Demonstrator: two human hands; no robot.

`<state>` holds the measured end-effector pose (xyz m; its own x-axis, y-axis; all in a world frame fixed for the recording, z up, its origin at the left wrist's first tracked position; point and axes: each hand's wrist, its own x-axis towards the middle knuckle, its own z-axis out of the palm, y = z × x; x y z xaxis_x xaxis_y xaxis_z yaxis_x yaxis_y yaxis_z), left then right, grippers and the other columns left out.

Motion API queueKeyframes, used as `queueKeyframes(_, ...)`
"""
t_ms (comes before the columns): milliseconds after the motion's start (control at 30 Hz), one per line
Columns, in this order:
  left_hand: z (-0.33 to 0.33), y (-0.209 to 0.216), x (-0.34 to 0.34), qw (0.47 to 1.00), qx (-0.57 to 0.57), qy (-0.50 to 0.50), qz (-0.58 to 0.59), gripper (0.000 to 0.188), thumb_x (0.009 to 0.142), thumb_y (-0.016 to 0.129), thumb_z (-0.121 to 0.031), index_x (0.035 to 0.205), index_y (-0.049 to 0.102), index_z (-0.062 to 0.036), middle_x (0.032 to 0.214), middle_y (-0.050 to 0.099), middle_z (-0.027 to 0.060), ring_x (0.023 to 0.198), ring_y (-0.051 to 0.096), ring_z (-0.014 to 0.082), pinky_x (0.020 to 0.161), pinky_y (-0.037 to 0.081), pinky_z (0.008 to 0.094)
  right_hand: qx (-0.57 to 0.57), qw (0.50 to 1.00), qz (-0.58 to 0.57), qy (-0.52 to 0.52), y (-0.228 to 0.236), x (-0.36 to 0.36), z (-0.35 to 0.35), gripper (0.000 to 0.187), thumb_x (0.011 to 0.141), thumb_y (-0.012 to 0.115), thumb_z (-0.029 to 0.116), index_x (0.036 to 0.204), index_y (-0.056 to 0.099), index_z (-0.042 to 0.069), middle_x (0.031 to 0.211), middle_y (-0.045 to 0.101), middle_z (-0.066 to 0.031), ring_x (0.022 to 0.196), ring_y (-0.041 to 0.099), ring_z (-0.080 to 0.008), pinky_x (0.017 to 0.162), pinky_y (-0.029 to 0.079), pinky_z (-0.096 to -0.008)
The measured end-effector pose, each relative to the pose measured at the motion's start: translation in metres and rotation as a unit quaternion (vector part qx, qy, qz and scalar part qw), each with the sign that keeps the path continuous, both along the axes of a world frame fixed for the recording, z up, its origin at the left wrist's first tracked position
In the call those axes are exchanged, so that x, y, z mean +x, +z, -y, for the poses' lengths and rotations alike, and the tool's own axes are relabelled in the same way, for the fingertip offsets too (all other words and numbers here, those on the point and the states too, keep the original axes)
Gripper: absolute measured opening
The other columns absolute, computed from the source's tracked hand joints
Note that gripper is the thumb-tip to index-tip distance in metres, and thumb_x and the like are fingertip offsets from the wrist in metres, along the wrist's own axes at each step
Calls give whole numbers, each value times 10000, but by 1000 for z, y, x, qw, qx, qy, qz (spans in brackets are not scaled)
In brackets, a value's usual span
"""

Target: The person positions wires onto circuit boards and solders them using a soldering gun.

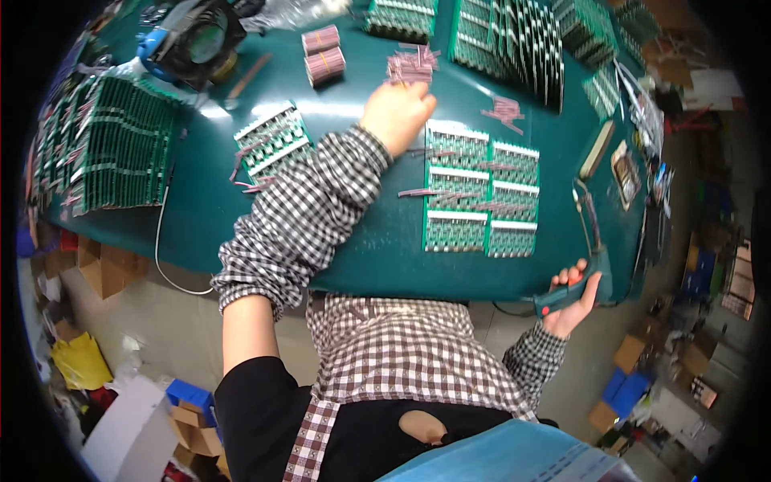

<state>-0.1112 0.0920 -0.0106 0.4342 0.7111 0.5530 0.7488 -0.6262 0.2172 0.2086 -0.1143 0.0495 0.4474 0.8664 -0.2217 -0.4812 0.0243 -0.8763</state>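
Observation:
My left hand reaches across the table to the near edge of a loose pile of short pinkish wires. Its fingers are bent and drawn together, and whatever lies between the fingertips is hidden. At the front right edge, my right hand is wrapped around the handle of a green soldering gun with red parts, its thin tip pointing away from me. Between the hands lies a block of green circuit boards in two columns, with pinkish wires lying across several of them. Left of my left forearm is another wired board panel.
Upright stacked boards stand at the left and far right. Two banded wire bundles and a small wire heap lie farther back. A blue-and-black fan occupies the back left; a white cable hangs off the front edge.

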Motion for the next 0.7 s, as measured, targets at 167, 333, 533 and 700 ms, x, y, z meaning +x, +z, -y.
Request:
queueKeyframes(167,3,-6,2,996,78,12,-46,21,708,535,-102,722,532,-86,719,522,52,668,579,217,602,471,340,-3,1000,-5,30,-13,-3,13,349,916,454,396,998,478,58,755,527,-9,693,506,-122,634,443,-269)
queueKeyframes(333,21,1,4,1000,-3,13,10,83,729,557,-64,808,540,-87,766,541,56,744,570,253,627,475,330,-11,999,-6,42,-12,-12,16,351,916,454,384,1000,474,44,752,520,-19,687,500,-135,654,436,-288)
queueKeyframes(533,84,32,15,979,-92,-168,65,154,693,613,-1,824,540,-39,827,566,82,751,570,259,621,472,339,11,1000,2,29,-19,-17,15,359,927,431,349,1017,489,7,827,587,-66,759,567,-192,969,370,-464)
queueKeyframes(700,109,15,34,952,-137,-274,17,139,754,526,-90,879,502,-35,1107,534,126,1065,520,287,934,409,437,26,996,-83,20,-24,-42,11,363,927,433,345,1009,493,-4,829,600,-86,777,594,-212,1043,278,-492)
